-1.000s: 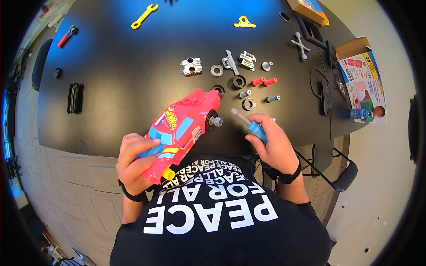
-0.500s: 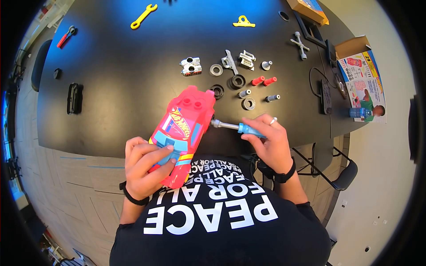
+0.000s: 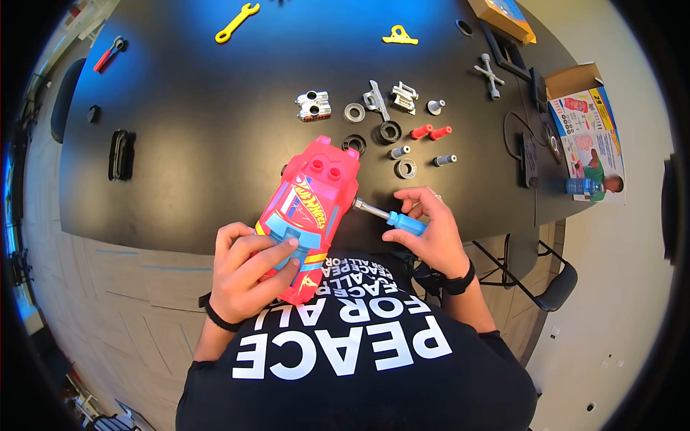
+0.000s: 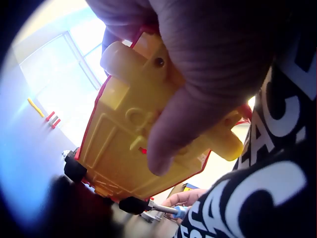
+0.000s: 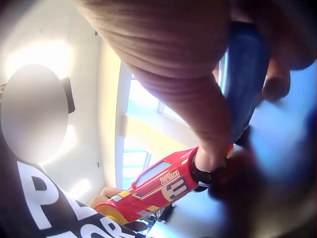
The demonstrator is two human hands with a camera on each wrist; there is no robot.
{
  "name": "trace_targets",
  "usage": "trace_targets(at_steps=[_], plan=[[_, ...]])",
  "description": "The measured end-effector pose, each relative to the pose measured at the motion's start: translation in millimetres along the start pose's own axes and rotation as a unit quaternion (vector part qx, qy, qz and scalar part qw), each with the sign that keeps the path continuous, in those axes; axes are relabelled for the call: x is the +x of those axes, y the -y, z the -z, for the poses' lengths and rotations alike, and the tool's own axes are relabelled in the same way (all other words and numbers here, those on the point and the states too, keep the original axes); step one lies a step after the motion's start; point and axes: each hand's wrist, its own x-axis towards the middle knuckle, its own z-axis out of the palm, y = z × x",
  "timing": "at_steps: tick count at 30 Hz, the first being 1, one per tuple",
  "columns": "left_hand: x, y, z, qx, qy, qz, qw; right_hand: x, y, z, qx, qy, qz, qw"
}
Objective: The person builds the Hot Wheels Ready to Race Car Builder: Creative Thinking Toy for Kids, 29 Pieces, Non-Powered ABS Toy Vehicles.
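Note:
My left hand (image 3: 248, 276) grips a red toy race car (image 3: 310, 190) by its rear half, fingers over the blue window part on top. In the left wrist view, the thumb presses the yellow underside (image 4: 119, 148). Two black wheels (image 4: 131, 205) show at the car's front end. My right hand (image 3: 440, 241) holds a screwdriver by its blue handle (image 3: 407, 223), the thumb on the near side and the index finger lifted away from the handle. The metal shaft (image 3: 372, 209) points left, its tip at the silver piece on the car's wheel side.
Beyond the car lie loose grey and black wheels (image 3: 406, 169), red pegs (image 3: 422, 132), grey pegs (image 3: 445, 160) and a chrome engine piece (image 3: 313, 105). A yellow wrench (image 3: 237, 23) and a cross wrench (image 3: 489, 77) are farther off. A printed box (image 3: 589, 133) stands at the right.
The screwdriver's tip has come from apart to the car's wheel side. My left hand has turned the car's top upward and shifted it right; my right index finger has lifted off the handle.

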Motion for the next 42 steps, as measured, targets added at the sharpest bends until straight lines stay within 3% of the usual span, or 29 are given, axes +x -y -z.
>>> trace_targets(at_steps=[2,4,7,11,13,14,16,17,19,22,26,28,29,31,32,34,35,37,38,40,42], plan=[[-1,0,-1,0.002,0.001,-0.002,1.0,-1,-16,-2,0.031,-0.006,0.015,0.999],[-1,0,-2,0.0,-0.001,-0.003,1.0,-1,-26,-5,0.143,0.018,-0.123,0.982],[0,-1,-1,-0.005,0.004,0.0,1.0,-2,-6,-5,0.049,0.009,-0.057,0.997],[-1,0,-1,0.0,0.004,0.001,1.0,-4,-8,-7,0.067,-0.002,-0.03,0.997],[-2,0,-2,0.001,0.005,0.001,1.0,-1,-4,-2,0.193,0.066,-0.195,0.959],[-1,0,-2,0.001,0.005,0.001,1.0,-2,-3,-3,0.193,0.065,-0.195,0.96],[-1,0,-2,-0.001,0.004,0.001,1.0,-7,1,-6,-0.017,0.016,-0.011,1.0],[-1,0,-3,-0.001,0.004,0.001,1.0,-6,0,-6,-0.017,0.016,-0.011,1.0],[-2,0,-3,-0.001,0.005,0.002,1.0,-6,-4,-5,0.104,0.048,-0.122,0.986],[-2,0,-3,0.0,0.007,0.002,1.0,-7,-10,-14,0.12,-0.022,-0.064,0.99],[-3,0,-3,0.003,0.005,0.0,1.0,-7,-1,-5,0.019,0.007,-0.034,0.999],[-3,-1,-3,0.002,0.005,0.002,1.0,-3,-3,-2,0.166,0.062,-0.195,0.965],[-2,-1,-3,0.003,0.005,0.003,1.0,-4,-2,-4,0.166,0.062,-0.195,0.965],[-2,-1,-3,0.002,0.004,0.001,1.0,-8,-1,-9,0.049,0.007,-0.061,0.997],[-2,-1,-3,0.002,0.004,0.001,1.0,-7,0,-8,0.049,0.007,-0.061,0.997],[-1,-1,-3,0.002,0.005,-0.002,1.0,-4,3,-5,0.163,0.045,-0.192,0.967],[-1,-1,-3,0.002,0.005,-0.002,1.0,-5,1,-6,0.163,0.045,-0.192,0.967],[-1,-1,-3,0.002,0.005,-0.002,1.0,-7,-4,-12,0.074,0.019,-0.05,0.996],[-1,-2,-3,0.002,0.006,-0.002,1.0,-7,-5,-11,0.075,0.019,-0.05,0.996],[-1,-2,-2,0.0,0.004,-0.001,1.0,-6,-6,-10,0.148,0.054,-0.13,0.979],[-1,-2,-3,0.0,0.005,-0.002,1.0,-7,-13,-14,0.148,0.052,-0.111,0.981]])
